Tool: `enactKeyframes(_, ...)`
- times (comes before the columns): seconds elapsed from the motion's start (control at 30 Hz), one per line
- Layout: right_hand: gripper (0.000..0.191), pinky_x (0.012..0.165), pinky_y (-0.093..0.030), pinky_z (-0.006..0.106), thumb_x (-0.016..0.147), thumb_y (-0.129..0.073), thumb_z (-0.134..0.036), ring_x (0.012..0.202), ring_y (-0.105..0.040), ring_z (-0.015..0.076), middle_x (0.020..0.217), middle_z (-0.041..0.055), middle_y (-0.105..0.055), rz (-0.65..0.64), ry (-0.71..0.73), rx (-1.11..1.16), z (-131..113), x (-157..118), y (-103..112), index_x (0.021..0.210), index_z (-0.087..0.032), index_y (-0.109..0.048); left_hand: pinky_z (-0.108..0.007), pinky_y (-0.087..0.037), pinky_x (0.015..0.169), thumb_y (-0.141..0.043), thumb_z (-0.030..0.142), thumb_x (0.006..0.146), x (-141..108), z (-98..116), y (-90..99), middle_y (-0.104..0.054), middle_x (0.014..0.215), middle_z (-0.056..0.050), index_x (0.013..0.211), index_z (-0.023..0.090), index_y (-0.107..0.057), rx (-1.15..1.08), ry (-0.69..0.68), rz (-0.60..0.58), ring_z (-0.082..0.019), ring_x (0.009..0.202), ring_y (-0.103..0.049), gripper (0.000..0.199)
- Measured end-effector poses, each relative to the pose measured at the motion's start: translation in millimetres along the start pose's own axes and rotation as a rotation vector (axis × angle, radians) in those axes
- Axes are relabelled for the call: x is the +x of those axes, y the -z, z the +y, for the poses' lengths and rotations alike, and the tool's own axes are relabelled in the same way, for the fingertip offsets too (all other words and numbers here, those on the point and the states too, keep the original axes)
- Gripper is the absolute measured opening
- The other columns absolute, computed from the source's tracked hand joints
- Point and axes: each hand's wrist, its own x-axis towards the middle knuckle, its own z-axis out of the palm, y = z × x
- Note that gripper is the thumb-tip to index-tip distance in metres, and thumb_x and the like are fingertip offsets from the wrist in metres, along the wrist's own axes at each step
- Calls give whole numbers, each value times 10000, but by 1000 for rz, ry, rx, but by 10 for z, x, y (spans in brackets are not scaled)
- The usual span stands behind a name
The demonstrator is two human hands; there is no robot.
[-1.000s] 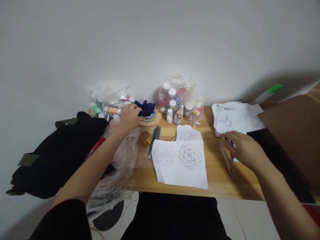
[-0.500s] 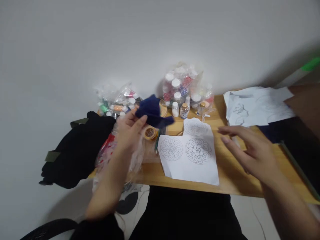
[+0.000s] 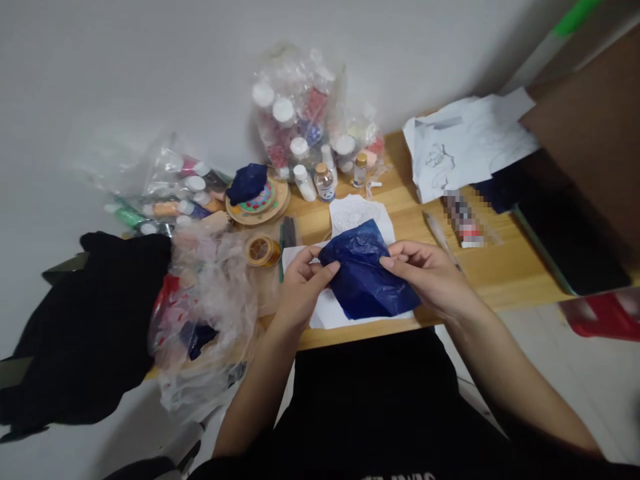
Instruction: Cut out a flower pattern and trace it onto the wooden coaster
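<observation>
A creased sheet of dark blue carbon paper [image 3: 369, 277] is spread between my two hands, over the white pattern sheets. My left hand [image 3: 305, 280] pinches its left edge between thumb and fingers. At its right edge, my right hand [image 3: 433, 273] grips it the same way. Beneath it, the white paper with printed flower patterns [image 3: 357, 212] is mostly covered; its upper part shows. Another crumpled dark blue piece [image 3: 249, 183] lies on the round wooden hoops [image 3: 277, 203], partly covering colourful stitching.
An amber spool [image 3: 263, 251] is left of the papers. Small bottles [image 3: 325, 183] and bagged white-capped jars [image 3: 283, 112] stand behind. Plastic bags [image 3: 220, 287] and a black bag [image 3: 90, 320] fill the left; a pen [image 3: 441, 237], drawings [image 3: 465, 143] and a dark tablet-like slab [image 3: 570, 230] lie right.
The dark blue paper has come from the left to over the pattern sheets, opened flatter. My right hand, empty before, now grips it too. A dark blue piece now shows on the hoops.
</observation>
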Motion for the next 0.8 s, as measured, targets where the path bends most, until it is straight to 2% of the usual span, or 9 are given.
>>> enactKeyframes(0.17,349,549,-485,199,573,-853,-450,568,-549,68,648,-25,-624,60,75,-23,156,-16,71,705,-191,-660,-231,-467,552,-764,396,689,-31,-86,-15,-602,522,66,900,199,-591,189,-64,6,-100,479,-556,336)
enactKeyframes(0.27,329,539,-463,184,617,-840,-440,559,-529,60,631,-26,-602,72,116,-90,172,-5,121,724,-184,-663,-275,-516,632,-662,423,796,-39,-43,56,-689,689,5,1054,202,-593,369,-180,39,-148,629,-652,347)
enactKeyframes(0.33,320,534,-451,175,627,-839,-434,558,-524,58,625,-28,-591,102,135,-107,158,24,161,727,-185,-666,-332,-532,787,-615,379,840,5,87,186,-731,925,-65,1107,198,-596,653,-358,128,-194,865,-689,324)
enactKeyframes(0.4,317,537,-455,176,630,-836,-445,576,-539,65,651,-22,-606,133,129,-89,138,78,197,730,-192,-673,-386,-494,918,-592,325,851,94,309,366,-713,1071,-107,1039,183,-637,995,-533,252,-233,1029,-654,240)
enactKeyframes(0.5,291,550,-475,193,666,-810,-461,616,-571,86,722,-8,-651,116,102,-79,117,168,219,756,-212,-689,-395,-485,915,-549,289,862,259,702,596,-723,1002,-102,897,165,-676,1270,-598,344,-241,997,-652,181)
enactKeyframes(0.57,255,590,-504,223,707,-783,-452,659,-599,111,766,4,-673,107,135,-123,108,203,206,786,-224,-699,-348,-509,820,-535,317,874,343,880,636,-730,890,-76,845,164,-676,1223,-518,291,-210,875,-673,210)
enactKeyframes(0.63,196,650,-532,268,763,-742,-420,719,-628,141,816,18,-686,154,262,-207,84,199,178,826,-240,-700,-291,-510,653,-542,405,878,384,917,568,-712,728,-44,870,165,-667,1035,-338,145,-173,669,-669,270)
enactKeyframes(0.73,82,764,-542,340,828,-676,-273,846,-646,178,922,36,-684,134,658,-465,-1,139,136,908,-270,-695,-252,-440,459,-562,614,825,375,720,355,-675,579,-25,995,162,-651,633,7,-133,-153,436,-601,491)
enactKeyframes(0.8,178,844,-524,378,819,-646,-158,941,-636,192,997,41,-669,23,955,-698,-72,97,121,934,-283,-701,-263,-450,461,-535,740,765,352,517,217,-685,585,-54,974,151,-673,358,171,-232,-173,454,-620,640)
